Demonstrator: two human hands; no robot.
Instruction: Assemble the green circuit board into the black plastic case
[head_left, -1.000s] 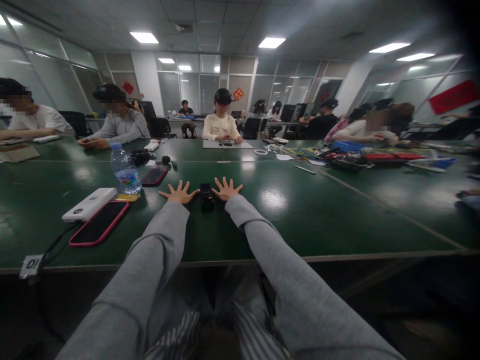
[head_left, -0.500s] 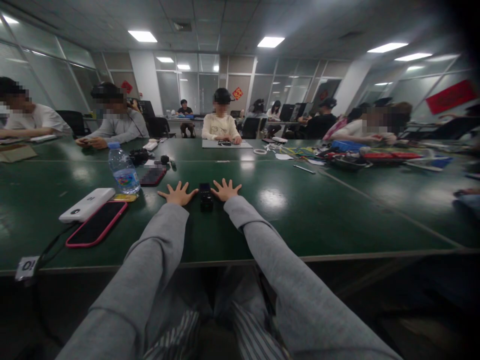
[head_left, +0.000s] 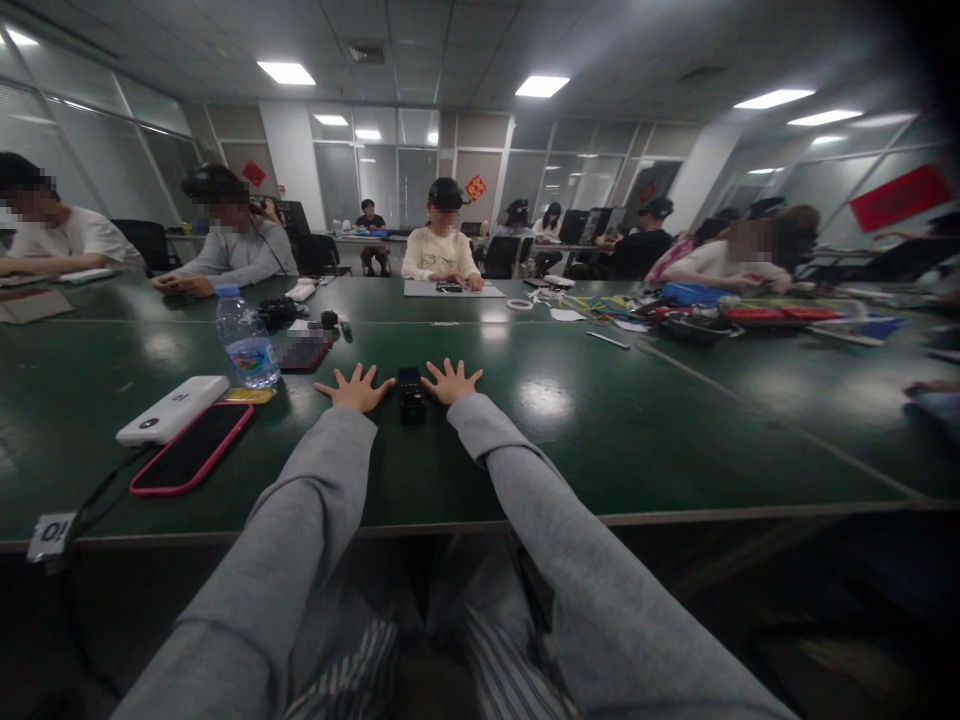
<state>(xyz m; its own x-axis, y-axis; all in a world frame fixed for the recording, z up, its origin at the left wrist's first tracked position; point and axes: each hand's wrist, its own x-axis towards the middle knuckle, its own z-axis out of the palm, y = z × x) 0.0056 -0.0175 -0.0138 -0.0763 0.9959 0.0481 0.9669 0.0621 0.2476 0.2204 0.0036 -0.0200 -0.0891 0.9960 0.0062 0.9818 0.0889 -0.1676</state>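
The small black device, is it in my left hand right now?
No, the black device sits on the green table between your spread left hand and right hand.

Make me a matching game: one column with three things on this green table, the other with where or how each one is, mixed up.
1. small black boxy device
2. clear plastic bottle with blue cap
3. flat phone in pink case

A. upright, partly filled
B. lying beside the white rounded slab
C. between the left hand and the right hand

Pairs: 1-C, 2-A, 3-B
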